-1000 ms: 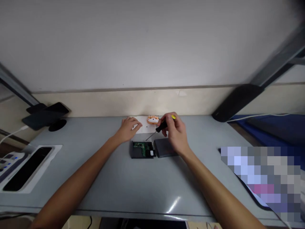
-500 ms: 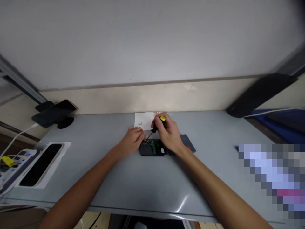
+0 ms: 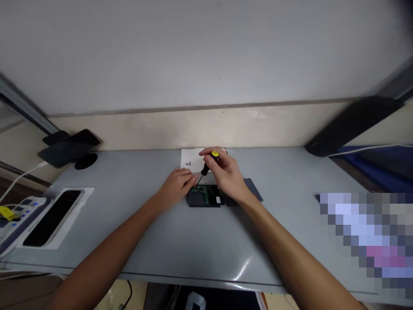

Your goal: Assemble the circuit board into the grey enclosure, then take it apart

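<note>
A small dark device with a green circuit board [image 3: 206, 197] lies on the grey table. My right hand [image 3: 226, 172] grips a black screwdriver with a yellow cap [image 3: 205, 169], its tip down at the device's upper left edge. Beside the tip, my left hand [image 3: 178, 185] has its fingers together at the device's upper left corner; whether they pinch anything is hidden. Behind the device is a white paper [image 3: 190, 156] bearing several tiny dark pieces, likely screws. A dark flat panel [image 3: 254, 189] lies to the right, partly under my right wrist.
At the left are a phone [image 3: 53, 218] on white paper, a power strip [image 3: 24, 221] and a dark phone on a stand [image 3: 71, 148]. A black cylindrical object [image 3: 348, 125] leans at the back right. A blurred-out area [image 3: 364, 237] covers the right side.
The view has shifted slightly. The screwdriver handle has moved a little left and stands somewhat more upright, and my right index finger is stretched further over it. My left hand stays by the device.
</note>
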`<state>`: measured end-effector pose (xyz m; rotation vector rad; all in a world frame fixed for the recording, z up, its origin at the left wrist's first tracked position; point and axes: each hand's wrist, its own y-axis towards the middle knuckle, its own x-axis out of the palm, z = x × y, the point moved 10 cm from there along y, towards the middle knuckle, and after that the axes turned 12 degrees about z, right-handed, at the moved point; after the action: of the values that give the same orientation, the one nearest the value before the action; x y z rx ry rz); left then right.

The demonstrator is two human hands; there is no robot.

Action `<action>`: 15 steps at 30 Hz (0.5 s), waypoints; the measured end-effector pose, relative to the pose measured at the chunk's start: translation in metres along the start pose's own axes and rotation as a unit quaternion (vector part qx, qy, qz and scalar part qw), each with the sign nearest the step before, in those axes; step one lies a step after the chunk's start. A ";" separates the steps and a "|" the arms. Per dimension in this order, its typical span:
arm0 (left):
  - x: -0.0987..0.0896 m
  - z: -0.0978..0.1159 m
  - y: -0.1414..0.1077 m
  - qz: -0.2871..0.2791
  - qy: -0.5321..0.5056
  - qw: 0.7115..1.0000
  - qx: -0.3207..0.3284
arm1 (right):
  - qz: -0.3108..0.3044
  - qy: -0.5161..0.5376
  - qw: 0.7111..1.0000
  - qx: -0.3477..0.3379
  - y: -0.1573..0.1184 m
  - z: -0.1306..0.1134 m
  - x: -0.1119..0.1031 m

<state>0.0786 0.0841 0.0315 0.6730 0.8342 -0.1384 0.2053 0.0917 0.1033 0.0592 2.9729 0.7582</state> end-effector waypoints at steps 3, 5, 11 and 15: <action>0.003 -0.003 0.000 -0.007 -0.015 1.000 -0.014 | -0.023 0.055 0.998 0.022 -0.002 -0.004 0.006; 0.005 -0.005 -0.001 -0.012 -0.040 0.999 -0.030 | -0.036 0.115 0.992 0.039 -0.004 -0.003 0.011; 0.005 -0.010 0.000 -0.007 -0.065 0.996 -0.055 | -0.044 0.259 0.960 0.098 -0.005 0.006 0.023; 0.003 -0.010 0.000 -0.004 -0.067 0.996 -0.055 | -0.049 0.250 0.963 0.091 0.004 0.002 0.032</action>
<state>0.0742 0.0909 0.0245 0.5516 0.7110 -0.1426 0.1738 0.0976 0.1012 -0.3161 3.4802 0.5519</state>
